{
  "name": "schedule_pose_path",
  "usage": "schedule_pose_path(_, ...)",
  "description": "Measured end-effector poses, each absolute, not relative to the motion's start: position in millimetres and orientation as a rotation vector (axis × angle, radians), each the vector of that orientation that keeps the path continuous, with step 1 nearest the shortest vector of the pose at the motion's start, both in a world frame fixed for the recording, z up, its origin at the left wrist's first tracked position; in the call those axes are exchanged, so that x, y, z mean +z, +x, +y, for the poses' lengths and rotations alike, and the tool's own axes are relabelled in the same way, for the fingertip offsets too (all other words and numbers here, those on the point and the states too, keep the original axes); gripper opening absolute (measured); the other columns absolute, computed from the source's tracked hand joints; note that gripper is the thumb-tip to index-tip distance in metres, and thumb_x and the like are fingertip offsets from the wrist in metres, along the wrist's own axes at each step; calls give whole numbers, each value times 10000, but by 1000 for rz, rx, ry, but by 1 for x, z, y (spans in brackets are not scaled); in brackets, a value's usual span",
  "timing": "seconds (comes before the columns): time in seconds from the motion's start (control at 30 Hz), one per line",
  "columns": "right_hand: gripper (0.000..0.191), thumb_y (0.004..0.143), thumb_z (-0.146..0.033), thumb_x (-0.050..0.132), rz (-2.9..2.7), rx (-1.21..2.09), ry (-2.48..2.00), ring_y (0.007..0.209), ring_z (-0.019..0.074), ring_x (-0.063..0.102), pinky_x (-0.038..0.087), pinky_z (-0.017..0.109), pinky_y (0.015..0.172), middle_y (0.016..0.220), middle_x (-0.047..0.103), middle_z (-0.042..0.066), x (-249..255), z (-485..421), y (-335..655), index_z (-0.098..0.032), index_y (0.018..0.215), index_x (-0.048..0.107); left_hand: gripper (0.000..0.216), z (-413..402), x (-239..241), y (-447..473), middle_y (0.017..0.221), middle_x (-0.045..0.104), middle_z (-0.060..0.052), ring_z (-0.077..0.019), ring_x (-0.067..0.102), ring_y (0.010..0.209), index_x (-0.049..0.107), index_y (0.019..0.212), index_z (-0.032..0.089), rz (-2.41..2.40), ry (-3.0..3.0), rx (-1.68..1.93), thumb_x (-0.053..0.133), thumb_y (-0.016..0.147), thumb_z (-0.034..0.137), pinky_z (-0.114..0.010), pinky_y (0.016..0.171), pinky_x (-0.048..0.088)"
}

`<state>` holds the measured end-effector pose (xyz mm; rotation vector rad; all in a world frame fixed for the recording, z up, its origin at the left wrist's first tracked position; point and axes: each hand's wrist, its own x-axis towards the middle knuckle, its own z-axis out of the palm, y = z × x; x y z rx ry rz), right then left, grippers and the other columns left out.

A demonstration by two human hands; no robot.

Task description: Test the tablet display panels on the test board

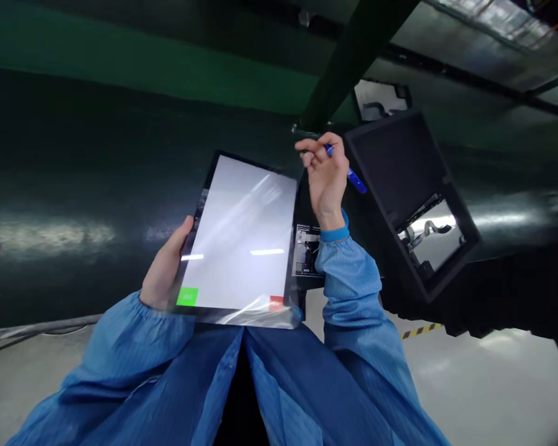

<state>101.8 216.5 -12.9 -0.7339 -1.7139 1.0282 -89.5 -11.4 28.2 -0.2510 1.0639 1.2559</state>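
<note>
A tablet [242, 229] with a lit white screen tilts in front of me, with a green square at its lower left corner and a red one at its lower right. Clear film with glare lies over the glass. My left hand [167, 263] grips its left edge, the thumb on the rim and the other fingers hidden behind. To the right of the tablet, my right hand [325, 167] is raised, holding a blue pen [357, 181] between its fingers. That hand is apart from the screen.
A black foam tray [400, 155] on the right holds a panel with a ribbon cable [430, 229]. Another panel [381, 99] lies behind it. Part of an opened device [305, 248] shows beside my right wrist. A dark green post [339, 68] rises from the dark bench.
</note>
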Motion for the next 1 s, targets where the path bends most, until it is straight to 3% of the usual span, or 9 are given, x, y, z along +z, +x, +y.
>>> schedule_pose_path(0.1,373,1025,-523,161,-1770,655,-953,1035,214,664,548,438,939,1323,637,109,16,196,103,-294,1229,372,331,-14,29,-89,817,786,-60,-260,765,852,719,1072,125,1123,-327,1282,588,956,405,-339,846,621)
schedule_pose_path(0.2,384,979,-568,436,-2083,537,-818,1197,218,619,520,424,1047,1356,622,84,46,157,98,-296,1251,448,374,-15,26,-91,908,791,-92,-273,757,917,704,1145,97,1097,-316,1309,562,970,396,-360,901,603)
schedule_pose_path(0.33,865,715,-668,776,-2635,619,-540,1533,369,260,311,626,1206,1599,403,109,56,106,81,-256,1414,477,427,-18,19,-90,1084,778,-51,-248,720,1062,668,1258,140,1008,-227,1418,652,922,402,-298,989,549)
schedule_pose_path(0.4,908,702,-663,792,-2748,577,-583,1554,396,181,275,671,1202,1639,330,116,47,92,75,-269,1452,464,478,-19,16,-89,1111,772,-42,-256,701,1108,637,1315,155,984,-211,1402,675,907,402,-317,1026,530)
schedule_pose_path(0.47,627,829,-560,734,-2764,511,-606,1529,358,284,350,617,1186,1590,422,123,34,83,73,-243,1345,570,505,-20,14,-89,1108,772,-50,-261,707,1095,607,1358,154,1015,-226,1370,650,922,404,-347,1031,531)
schedule_pose_path(0.57,154,990,-280,575,-2673,348,-560,1359,257,554,556,408,1013,1405,630,113,21,76,80,-204,1060,689,480,-20,13,-89,1107,772,-58,-239,745,983,624,1344,151,1123,-287,1367,578,955,427,-322,949,578)
schedule_pose_path(0.67,146,968,-164,587,-2423,251,-586,1158,211,686,600,315,867,1344,674,119,22,72,96,-205,1057,695,400,-16,16,-90,964,794,-55,-209,763,768,722,1172,142,1187,-369,1322,497,989,418,-274,740,631)
schedule_pose_path(0.77,213,937,-132,623,-2127,293,-801,1086,197,715,597,329,894,1264,720,93,26,76,123,-226,1116,689,410,-12,23,-91,733,771,-28,-169,710,542,761,917,145,1289,-430,1301,418,1021,344,-224,526,599)
schedule_pose_path(1.0,114,937,-190,616,-2018,243,-1256,753,149,705,567,263,710,847,753,28,-11,84,186,-197,939,730,438,-5,37,-89,598,721,41,-146,660,448,705,709,215,1527,-482,1297,411,1021,305,-204,437,570)
